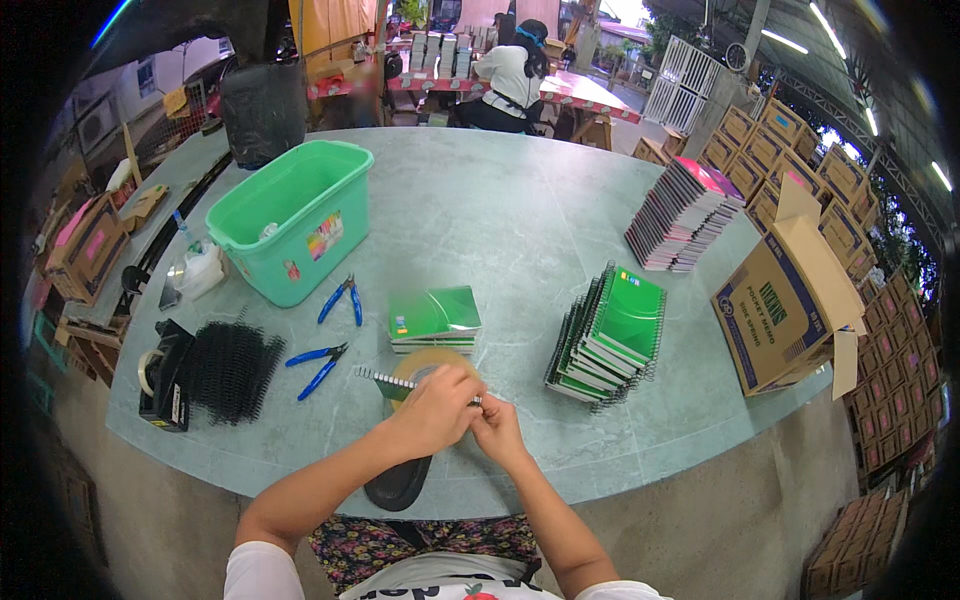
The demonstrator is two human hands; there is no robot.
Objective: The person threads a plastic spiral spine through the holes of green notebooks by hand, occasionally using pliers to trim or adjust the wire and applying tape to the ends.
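Observation:
A green-covered spiral notebook is held edge-up at the near middle of the table, its dark coil sticking out past the left end. My left hand is closed over the notebook and covers most of it. Pinched at the right end of its spine, my right hand touches the left fingers; the exact spot gripped is hidden. Beneath and behind the hands lies a round yellowish disc, with a black rounded base nearer me. Just beyond is a short stack of green notebooks.
Two blue-handled cutters lie left, by a heap of black coils and a black tape dispenser. A green tub stands behind. Rightward are green notebooks, pink-topped notebooks and an open carton. A person sits far off.

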